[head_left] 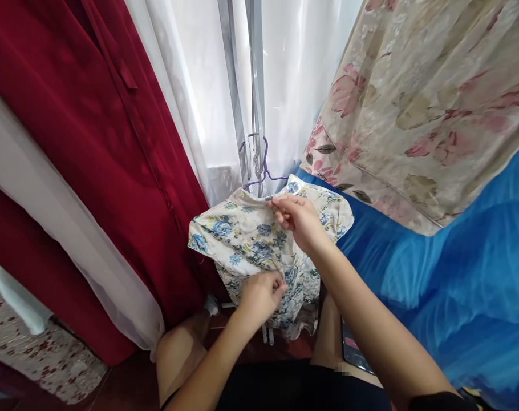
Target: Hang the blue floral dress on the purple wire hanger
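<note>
A white blouse with a blue floral print (229, 228) hangs from a purple hanger (266, 162) in front of me. My right hand (297, 220) is closed in a pinch at the blouse's neckline, right of its middle. Lower down, at the middle of the front, my left hand (263, 295) is also closed, its thumb and fingertips pinching the fabric. The cloth between both hands looks gathered and creased. The exact bit of fabric within each pinch is hidden by the fingers.
Grey metal uprights (254, 85) stand behind the hanger, before a white curtain (191, 85). Red curtains (126, 171) hang on the left. At right are a beige floral cloth (413, 125) and a blue cloth (413, 274). A phone-like dark object (353, 348) lies by my leg.
</note>
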The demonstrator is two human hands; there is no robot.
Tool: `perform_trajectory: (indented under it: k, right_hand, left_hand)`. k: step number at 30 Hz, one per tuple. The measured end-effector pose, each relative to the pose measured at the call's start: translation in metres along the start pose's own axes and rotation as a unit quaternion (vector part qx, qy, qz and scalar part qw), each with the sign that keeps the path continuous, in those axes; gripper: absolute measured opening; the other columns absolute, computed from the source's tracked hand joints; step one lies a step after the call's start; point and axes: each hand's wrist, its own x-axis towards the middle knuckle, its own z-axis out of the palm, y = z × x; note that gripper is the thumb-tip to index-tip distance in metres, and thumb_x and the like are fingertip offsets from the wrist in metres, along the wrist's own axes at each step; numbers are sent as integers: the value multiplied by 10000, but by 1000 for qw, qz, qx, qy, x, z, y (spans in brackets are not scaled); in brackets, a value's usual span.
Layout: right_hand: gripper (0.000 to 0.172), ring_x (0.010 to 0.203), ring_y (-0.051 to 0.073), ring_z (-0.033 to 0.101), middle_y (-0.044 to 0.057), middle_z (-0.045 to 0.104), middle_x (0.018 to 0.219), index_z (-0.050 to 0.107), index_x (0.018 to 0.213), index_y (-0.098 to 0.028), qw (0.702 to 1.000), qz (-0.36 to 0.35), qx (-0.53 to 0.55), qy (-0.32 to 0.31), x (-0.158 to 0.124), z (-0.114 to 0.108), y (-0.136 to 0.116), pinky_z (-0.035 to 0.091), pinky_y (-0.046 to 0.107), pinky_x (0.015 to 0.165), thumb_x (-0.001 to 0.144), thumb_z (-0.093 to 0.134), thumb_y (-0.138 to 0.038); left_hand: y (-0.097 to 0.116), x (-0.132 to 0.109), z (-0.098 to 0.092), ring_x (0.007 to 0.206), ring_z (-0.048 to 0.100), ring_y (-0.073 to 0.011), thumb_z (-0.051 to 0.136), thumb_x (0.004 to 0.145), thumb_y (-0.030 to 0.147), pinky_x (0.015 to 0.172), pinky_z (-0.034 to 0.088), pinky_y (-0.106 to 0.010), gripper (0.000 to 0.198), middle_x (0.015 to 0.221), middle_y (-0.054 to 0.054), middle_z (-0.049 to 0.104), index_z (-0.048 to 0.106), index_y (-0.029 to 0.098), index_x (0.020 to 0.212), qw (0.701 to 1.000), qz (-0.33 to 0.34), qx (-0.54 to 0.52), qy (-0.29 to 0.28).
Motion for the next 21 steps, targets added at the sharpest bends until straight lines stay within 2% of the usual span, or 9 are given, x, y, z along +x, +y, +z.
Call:
perform_trajectory:
  k: [1, 3, 5, 7, 10, 14, 16, 19, 21]
  right_hand:
    - [186, 414, 71, 344, -41, 535, 475, 718, 744, -155, 1000, -2, -10, 1, -7, 0, 5, 177, 232, 418, 770, 714, -339]
    - [184, 416, 79, 358, -46, 528, 464, 698, 726, -173, 999, -12, -31, 3, -18, -2, 11, 198, 236, 427, 782, 705, -349]
    - [193, 420, 80, 349, -57, 497, 452, 677, 706, -183, 998, -39, -46, -2, -26, -2, 10, 213, 240, 442, 800, 698, -351]
    - [202, 420, 79, 321, -71, 451, 447, 657, 702, -193, 997, -63, -47, -14, -27, -3, 5, 218, 247, 455, 819, 689, -354]
    - [234, 434, 78, 281, -81, 404, 463, 612, 673, -201, 995, -84, -58, -7, -19, -6, 5, 202, 254, 469, 811, 695, -371]
    - [286, 468, 85, 296, -64, 413, 489, 529, 580, -207, 986, -87, -131, 50, -12, -16, 32, 181, 257, 479, 749, 703, -359]
    - [281, 477, 88, 290, -62, 401, 493, 521, 562, -205, 986, -69, -139, 52, -19, -22, 49, 177, 260, 487, 757, 670, -340]
    - [268, 492, 88, 265, -68, 377, 508, 519, 571, -202, 991, -53, -116, 42, -39, -25, 65, 177, 261, 503, 781, 649, -308]
    - [285, 493, 87, 254, -74, 356, 505, 490, 570, -209, 993, -43, -101, 32, -52, -22, 70, 180, 260, 507, 787, 652, -297]
  left_hand:
    - [3, 8, -15, 663, 644, -210, 683, 866, 224, 666, 443, -293, 54, 758, -47, 710, 734, 232, 851, 998, 11, -41, 36]
    - [12, 27, -45, 726, 668, -193, 625, 936, 263, 719, 480, -290, 192, 854, -38, 731, 725, 247, 1098, 983, 50, -99, 148]
    - [27, 46, -72, 806, 682, -184, 563, 988, 263, 786, 503, -296, 318, 937, -39, 732, 654, 251, 1293, 962, 113, -94, 230]
    - [41, 65, -89, 906, 681, -186, 517, 1019, 252, 840, 507, -310, 289, 1021, -54, 729, 675, 236, 1260, 953, 182, -42, 239]
    - [62, 83, -100, 902, 663, -177, 529, 1023, 258, 827, 506, -302, 204, 964, -48, 721, 722, 192, 1026, 938, 246, 31, 243]
    - [72, 91, -121, 849, 648, -147, 544, 1024, 290, 790, 505, -269, 203, 894, -32, 692, 693, 160, 979, 902, 246, 14, 355]
    - [57, 91, -142, 855, 643, -144, 550, 1016, 318, 802, 508, -265, 218, 886, -34, 675, 683, 148, 984, 883, 204, -30, 422]
    - [7, 84, -168, 808, 615, -135, 612, 950, 318, 800, 512, -277, 190, 843, -23, 637, 661, 135, 944, 848, 98, -163, 495]
    - [-34, 74, -167, 745, 576, -118, 648, 881, 299, 781, 504, -284, 171, 768, 5, 567, 596, 145, 827, 790, 8, -322, 522]
